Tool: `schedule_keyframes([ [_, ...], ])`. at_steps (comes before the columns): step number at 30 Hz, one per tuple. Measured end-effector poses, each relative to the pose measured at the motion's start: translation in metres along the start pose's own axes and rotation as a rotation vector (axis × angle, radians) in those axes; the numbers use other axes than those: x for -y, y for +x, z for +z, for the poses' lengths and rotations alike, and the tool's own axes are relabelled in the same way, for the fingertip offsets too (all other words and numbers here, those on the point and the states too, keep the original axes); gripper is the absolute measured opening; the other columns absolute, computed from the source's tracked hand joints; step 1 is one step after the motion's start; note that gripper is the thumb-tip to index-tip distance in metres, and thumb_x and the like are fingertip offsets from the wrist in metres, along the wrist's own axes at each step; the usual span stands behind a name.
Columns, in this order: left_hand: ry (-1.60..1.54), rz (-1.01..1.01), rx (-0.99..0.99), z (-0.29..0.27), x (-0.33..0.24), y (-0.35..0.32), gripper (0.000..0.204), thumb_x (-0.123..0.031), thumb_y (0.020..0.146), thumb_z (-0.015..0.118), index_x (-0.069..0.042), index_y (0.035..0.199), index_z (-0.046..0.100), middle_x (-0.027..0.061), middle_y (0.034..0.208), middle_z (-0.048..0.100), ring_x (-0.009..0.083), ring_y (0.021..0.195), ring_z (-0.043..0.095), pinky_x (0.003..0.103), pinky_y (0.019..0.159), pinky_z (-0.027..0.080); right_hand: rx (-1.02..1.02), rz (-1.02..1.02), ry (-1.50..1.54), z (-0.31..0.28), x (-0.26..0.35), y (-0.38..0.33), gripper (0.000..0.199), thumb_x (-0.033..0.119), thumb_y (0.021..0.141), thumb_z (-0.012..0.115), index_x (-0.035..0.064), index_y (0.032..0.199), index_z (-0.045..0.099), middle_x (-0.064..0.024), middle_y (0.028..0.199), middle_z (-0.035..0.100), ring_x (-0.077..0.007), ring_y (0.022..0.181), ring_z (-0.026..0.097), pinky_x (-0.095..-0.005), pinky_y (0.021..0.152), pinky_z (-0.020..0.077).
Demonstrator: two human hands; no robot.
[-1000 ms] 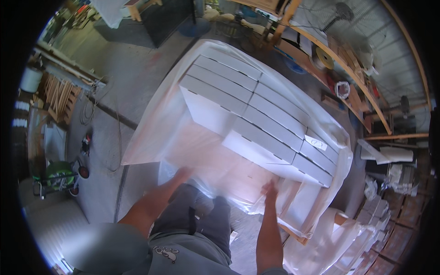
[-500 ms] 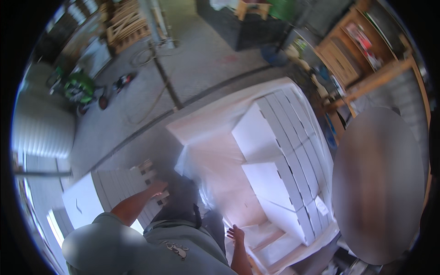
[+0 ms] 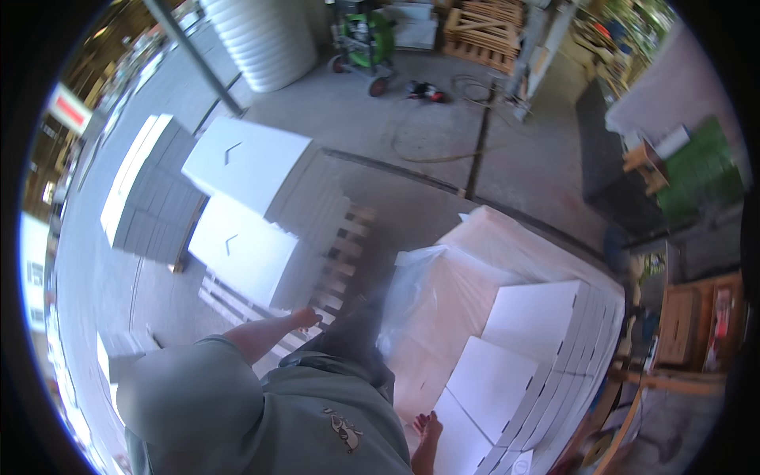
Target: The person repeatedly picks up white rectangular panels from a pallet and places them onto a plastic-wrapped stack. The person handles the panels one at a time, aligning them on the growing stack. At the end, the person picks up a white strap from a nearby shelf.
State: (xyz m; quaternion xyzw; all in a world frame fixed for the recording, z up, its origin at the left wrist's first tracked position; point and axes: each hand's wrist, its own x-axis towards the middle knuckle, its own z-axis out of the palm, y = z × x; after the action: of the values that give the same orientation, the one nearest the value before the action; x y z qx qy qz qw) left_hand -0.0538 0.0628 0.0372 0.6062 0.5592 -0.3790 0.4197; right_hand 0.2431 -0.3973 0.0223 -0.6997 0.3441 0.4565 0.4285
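Observation:
My left hand [image 3: 307,318] hangs beside a stack of flat white boxes [image 3: 245,252] on a wooden pallet [image 3: 336,277]. It is loosely open, somewhat blurred, and I see nothing in it. My right hand [image 3: 428,426] has its fingers apart and is empty, next to the white boxes [image 3: 495,380] packed in a large open container lined with clear plastic film [image 3: 455,285]. Those boxes stand in tight rows along the container's right side, while its left part shows bare lining. I cannot tell whether either hand touches a box.
Another stack of white boxes [image 3: 154,198] stands at the left. Beyond a dark floor channel [image 3: 380,169] are a green wheeled machine [image 3: 368,43], a white ribbed tank [image 3: 257,39] and a hose [image 3: 443,158]. A wooden shelf unit [image 3: 697,324] is at the right.
My view has swung left, bringing the pallet stacks more fully into sight and shifting the lined container toward the lower right. Both hands stay empty.

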Motion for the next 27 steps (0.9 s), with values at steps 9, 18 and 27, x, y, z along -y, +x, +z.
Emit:
schedule_keyframes([
  [9, -0.338, -0.079, -0.081, 0.003, 0.068, -0.048, 0.046, -0.045, 0.087, 0.044, -0.004, 0.091, 0.065, 0.0113, 0.072, 0.068, 0.0226, 0.06, 0.064, 0.037, 0.053, 0.052, 0.208, -0.058, -0.219, 0.059, 0.027, -0.033, 0.049, 0.03, 0.092, 0.05, -0.0083, 0.121, 0.043, -0.023, 0.106, 0.061, -0.0316, 0.085, 0.065, -0.041, 0.068, 0.0551],
  [18, -0.459, -0.002, -0.151, -0.01, 0.121, -0.011, 0.05, -0.048, 0.086, 0.047, -0.001, 0.085, 0.067, 0.0146, 0.065, 0.064, 0.025, 0.059, 0.065, 0.037, 0.054, 0.054, 0.312, -0.281, -0.323, 0.146, 0.081, -0.059, 0.057, 0.04, 0.092, 0.049, -0.0096, 0.12, 0.042, -0.0244, 0.114, 0.056, -0.0345, 0.095, 0.062, -0.0443, 0.075, 0.054],
  [27, -0.635, 0.007, -0.335, -0.019, 0.159, -0.043, 0.052, -0.043, 0.085, 0.044, 0.003, 0.074, 0.064, 0.0142, 0.067, 0.065, 0.026, 0.059, 0.064, 0.039, 0.057, 0.052, 0.623, -0.158, -0.561, 0.144, 0.036, -0.016, 0.052, 0.036, 0.091, 0.047, -0.0074, 0.119, 0.042, -0.0231, 0.112, 0.057, -0.0351, 0.094, 0.063, -0.0447, 0.073, 0.055],
])
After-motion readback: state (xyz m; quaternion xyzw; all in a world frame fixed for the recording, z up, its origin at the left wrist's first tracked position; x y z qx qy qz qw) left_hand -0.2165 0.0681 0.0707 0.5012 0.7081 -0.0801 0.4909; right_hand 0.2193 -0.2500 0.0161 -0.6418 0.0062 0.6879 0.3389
